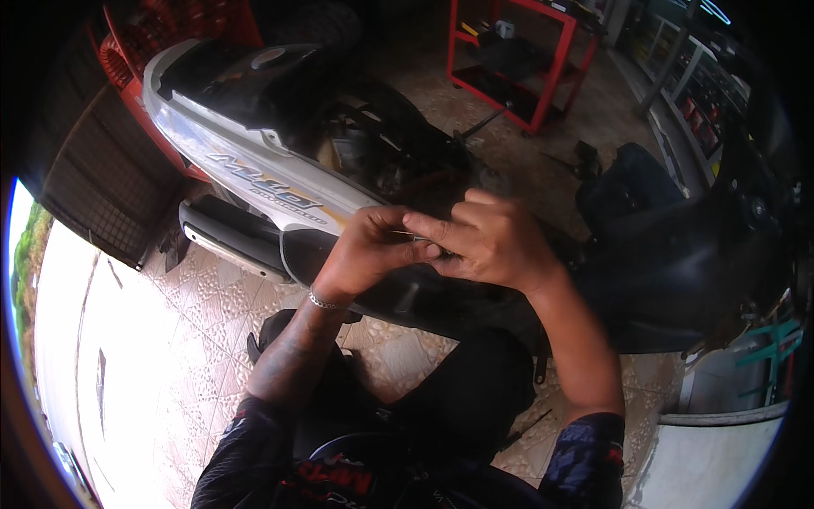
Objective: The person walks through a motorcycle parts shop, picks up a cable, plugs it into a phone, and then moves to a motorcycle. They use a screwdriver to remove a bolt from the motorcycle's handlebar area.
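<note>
Over the black middle of a scooter, both hands meet with fingertips nearly touching. My left hand, with a bracelet at its wrist, is closed in a pinch. My right hand is closed too, its thumb and forefinger against the left fingertips. Something thin and shiny shows between the fingers, too small and covered to name. Under and beyond the hands lies the scooter's white side panel, and its open, dark engine bay shows past the fingers.
A red tool cart stands at the far side with items on its shelves. Black scooter bodywork spreads to the right. A muffler with a black cover lies left of my arm. Red plastic chairs stand far left.
</note>
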Motion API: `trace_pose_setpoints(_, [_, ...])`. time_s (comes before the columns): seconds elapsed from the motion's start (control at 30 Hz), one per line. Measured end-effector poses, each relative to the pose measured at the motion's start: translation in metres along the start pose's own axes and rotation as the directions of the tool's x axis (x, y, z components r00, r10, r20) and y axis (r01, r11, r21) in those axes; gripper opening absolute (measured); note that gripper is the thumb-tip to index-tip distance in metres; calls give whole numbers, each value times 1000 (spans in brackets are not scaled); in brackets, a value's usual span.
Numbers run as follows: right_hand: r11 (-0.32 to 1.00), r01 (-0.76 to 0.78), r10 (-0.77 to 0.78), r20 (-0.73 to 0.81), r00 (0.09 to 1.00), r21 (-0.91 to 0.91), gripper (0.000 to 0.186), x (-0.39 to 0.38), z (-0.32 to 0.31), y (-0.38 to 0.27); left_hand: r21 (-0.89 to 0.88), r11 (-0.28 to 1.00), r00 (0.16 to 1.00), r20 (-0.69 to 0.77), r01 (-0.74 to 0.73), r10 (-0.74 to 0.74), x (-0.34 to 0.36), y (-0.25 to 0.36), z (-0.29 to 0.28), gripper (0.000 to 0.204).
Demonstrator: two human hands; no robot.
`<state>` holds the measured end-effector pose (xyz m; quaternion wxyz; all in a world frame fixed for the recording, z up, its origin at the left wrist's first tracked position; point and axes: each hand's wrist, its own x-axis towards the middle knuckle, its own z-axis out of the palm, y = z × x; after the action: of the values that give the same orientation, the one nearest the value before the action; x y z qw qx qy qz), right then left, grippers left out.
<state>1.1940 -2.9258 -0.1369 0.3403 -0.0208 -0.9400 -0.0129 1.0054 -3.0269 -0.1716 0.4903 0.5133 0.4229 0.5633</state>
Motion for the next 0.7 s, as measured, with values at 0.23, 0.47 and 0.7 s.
trace_pose_setpoints(0.23, [985, 64, -51, -85, 995, 159, 53, 4, 5, 14, -2, 999, 999, -16, 44, -44, -2, 7, 2, 29])
trace_pose_setpoints(0.47, [956, 76, -33, -153, 988, 284, 48, 8, 3, 16, -138, 990, 998, 64, 20, -11, -1, 7, 1, 32])
trace_pose_setpoints(0.7, [951, 63, -4, -189, 982, 304, 43, 8, 7, 13, -114, 993, 997, 77, 2, 7, -1, 3, -2, 30])
